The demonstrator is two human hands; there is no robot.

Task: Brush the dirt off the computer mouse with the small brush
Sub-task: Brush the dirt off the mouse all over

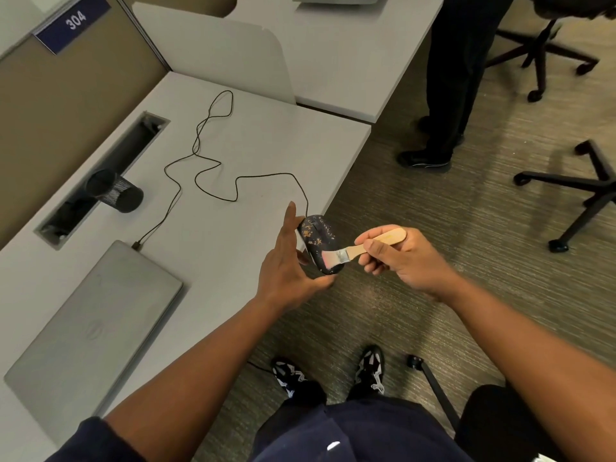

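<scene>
Head view: the left hand [286, 261] grasps the computer mouse [320, 243], thumb under its near end and fingers behind its far side, index finger raised straight. The mouse is held tilted in the air just past the desk [233, 228] edge, above the carpet; its dark shell carries tan dirt patches. The right hand [396, 255] is clenched round the wooden handle of the small brush [363, 246], bristles touching the near right side of the mouse. The mouse cable [206, 155] runs in loops across the desk to a closed laptop [93, 325] at the near left. A mesh pen cup [113, 191] lies on its side beside a cable slot. Another person's legs [446, 95] stand by the desk's far corner
</scene>
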